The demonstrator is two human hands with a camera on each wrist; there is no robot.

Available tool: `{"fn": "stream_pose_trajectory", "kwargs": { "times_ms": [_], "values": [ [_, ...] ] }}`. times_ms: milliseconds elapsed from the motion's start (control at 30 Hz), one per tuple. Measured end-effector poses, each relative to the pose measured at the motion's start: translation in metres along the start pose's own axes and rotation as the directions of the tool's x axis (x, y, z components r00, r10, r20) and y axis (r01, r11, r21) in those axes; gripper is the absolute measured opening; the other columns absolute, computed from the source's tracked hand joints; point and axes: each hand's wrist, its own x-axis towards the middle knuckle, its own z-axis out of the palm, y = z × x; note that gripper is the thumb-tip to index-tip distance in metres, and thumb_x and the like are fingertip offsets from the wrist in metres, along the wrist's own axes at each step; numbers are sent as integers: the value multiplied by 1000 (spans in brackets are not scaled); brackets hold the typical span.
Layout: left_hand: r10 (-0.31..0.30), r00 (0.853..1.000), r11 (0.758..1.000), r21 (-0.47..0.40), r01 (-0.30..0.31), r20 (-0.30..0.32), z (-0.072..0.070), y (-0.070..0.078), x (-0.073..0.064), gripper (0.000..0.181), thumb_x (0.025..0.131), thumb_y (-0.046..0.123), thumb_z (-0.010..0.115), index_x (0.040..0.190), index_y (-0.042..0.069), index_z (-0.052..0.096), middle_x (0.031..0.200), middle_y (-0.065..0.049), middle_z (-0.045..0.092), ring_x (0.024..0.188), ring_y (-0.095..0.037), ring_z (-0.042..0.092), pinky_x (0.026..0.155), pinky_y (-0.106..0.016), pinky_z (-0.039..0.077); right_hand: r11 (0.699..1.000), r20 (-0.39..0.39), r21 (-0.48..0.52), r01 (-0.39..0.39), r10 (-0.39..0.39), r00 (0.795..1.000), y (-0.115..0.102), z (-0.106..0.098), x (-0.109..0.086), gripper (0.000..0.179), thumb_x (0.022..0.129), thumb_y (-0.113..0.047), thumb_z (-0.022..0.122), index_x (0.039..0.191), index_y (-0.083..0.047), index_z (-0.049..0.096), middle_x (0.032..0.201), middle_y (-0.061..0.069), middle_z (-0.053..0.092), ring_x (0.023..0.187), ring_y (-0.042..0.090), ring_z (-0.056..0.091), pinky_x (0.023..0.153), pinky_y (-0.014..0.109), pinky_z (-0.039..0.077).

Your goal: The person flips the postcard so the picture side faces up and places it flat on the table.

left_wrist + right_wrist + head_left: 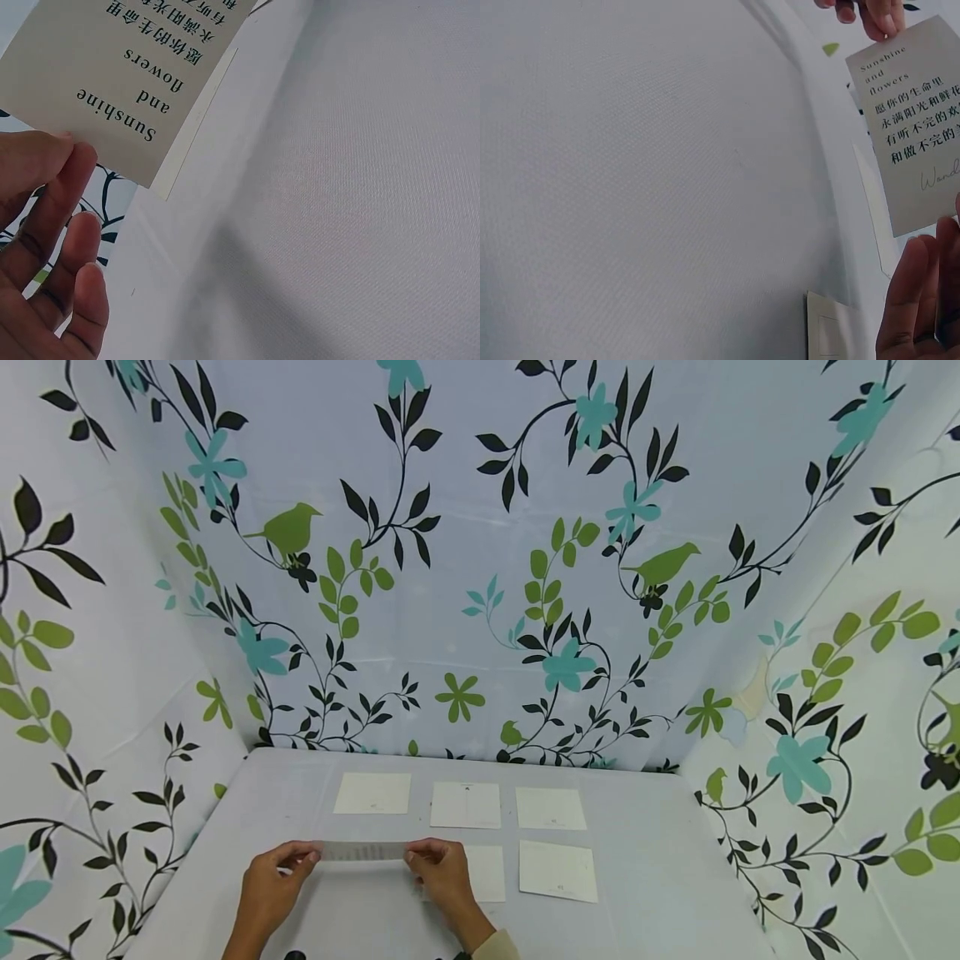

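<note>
A printed card is held up off the table between both hands, tilted so it looks like a narrow strip in the head view. My left hand pinches one short end between thumb and forefinger, its other fingers loosely bent in the left wrist view. At the opposite end, my right hand grips the card with thumb and fingers. "Sunshine and flowers" and lines of Chinese text show on the card in the left wrist view. Handwriting-style lettering appears below that text on the card in the right wrist view.
Several pale cards lie in two rows on the white-covered table: among them a top-left card, a top-middle card and a lower-right card. The right hand partly covers another card. Patterned curtains enclose the table.
</note>
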Motion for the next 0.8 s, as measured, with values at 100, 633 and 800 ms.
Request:
{"fn": "stream_pose_trajectory", "kwargs": {
  "times_ms": [100, 633, 800],
  "values": [
    [13, 1000, 1000, -6, -13, -27, 1, 0, -1, 16, 97, 14, 76, 110, 4, 79, 104, -11, 80, 83, -7, 63, 71, -21, 51, 1000, -16, -19, 11, -11, 1000, 1, 1, -1, 6, 90, -11, 83, 96, -11, 82, 95, -3, 74, 78, 9, 65, 65, 23, 57],
    [-18, 999, 1000, -4, 18, -34, 7, -1, -1, 21, 99, 17, 74, 112, 1, 79, 105, -12, 80, 89, -18, 64, 71, -22, 49, 1000, -75, -23, -11, 10, 997, -2, 6, -2, 8, 91, -8, 79, 98, -12, 80, 92, -3, 76, 80, 9, 68, 66, 24, 58],
    [-12, 998, 1000, -11, 11, -61, 8, -3, -1, 20, 98, 16, 75, 111, 2, 79, 103, -11, 80, 85, -13, 62, 70, -21, 49, 1000, -78, -22, -16, 14, 997, -1, 8, -2, 8, 91, -7, 78, 97, -12, 80, 90, -3, 75, 80, 10, 68, 66, 23, 58]
  ]
}}
